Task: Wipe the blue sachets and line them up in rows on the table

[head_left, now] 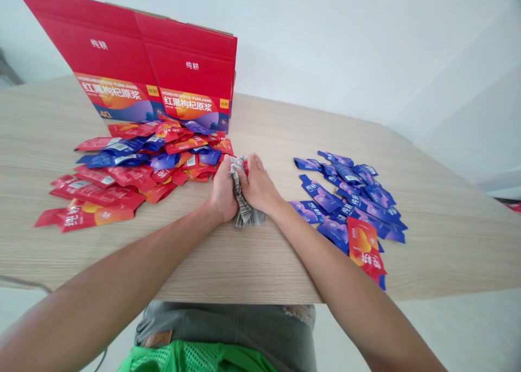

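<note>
In the middle of the table, my left hand (pixel 223 192) and my right hand (pixel 258 185) are closed together around a grey striped cloth (pixel 244 206). The cloth is bunched up, and its lower end hangs out below my fingers onto the wood. A bit of red, like part of a pouch, shows between my fingers at the top; most of it is hidden. Just left of my hands lies a heap of red and blue pouches (pixel 126 177). To the right of my right forearm is a looser pile of blue pouches (pixel 345 190), with a red pouch (pixel 364 244) on its near side.
A red cardboard box (pixel 134 52) with printed panels stands behind the left heap. The light wood table (pixel 244 274) ends close to my lap, and a pale wall (pixel 334 46) rises behind it. A thin cable (pixel 24 281) runs at the left front edge.
</note>
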`<state>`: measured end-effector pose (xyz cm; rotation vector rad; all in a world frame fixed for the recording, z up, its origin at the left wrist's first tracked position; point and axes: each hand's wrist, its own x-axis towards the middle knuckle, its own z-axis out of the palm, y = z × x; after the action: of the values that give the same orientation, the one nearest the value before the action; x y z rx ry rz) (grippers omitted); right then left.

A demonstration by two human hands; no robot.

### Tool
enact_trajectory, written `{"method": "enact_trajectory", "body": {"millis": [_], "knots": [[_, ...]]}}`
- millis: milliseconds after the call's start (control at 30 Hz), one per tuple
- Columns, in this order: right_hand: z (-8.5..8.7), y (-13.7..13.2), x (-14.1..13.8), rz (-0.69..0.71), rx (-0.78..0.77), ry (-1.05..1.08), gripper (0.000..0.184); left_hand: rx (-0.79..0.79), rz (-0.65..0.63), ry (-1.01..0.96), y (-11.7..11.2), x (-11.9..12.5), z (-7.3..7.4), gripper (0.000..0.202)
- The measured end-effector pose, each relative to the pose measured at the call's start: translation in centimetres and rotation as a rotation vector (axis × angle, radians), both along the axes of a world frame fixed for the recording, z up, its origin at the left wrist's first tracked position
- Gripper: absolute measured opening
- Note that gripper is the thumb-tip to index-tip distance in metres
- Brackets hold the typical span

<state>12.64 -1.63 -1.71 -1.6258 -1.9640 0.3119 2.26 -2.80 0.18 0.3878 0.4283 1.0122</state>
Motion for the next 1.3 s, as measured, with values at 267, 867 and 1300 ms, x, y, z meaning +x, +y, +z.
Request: {"method": "enact_trajectory", "body": {"millis": [267, 867, 1300], "knots": [[2.4, -2.3, -1.5, 0.037, 0.011, -0.020, 0.053, -0.050, 0.064, 0.055, -0.3, -0.1, 0.8, 0.062], [1.0, 0.2, 2.1, -0.162, 0.095, 0.145, 0.053, -0.071, -0.049, -0.054, -0.5, 0.2, 1.2, 0.071], [0.4, -1.3, -0.2, 0.029, -0.067, -0.064, 0.078, -0.036, 0.013, -0.053, -0.3, 0.1, 0.7, 0.065]]}}
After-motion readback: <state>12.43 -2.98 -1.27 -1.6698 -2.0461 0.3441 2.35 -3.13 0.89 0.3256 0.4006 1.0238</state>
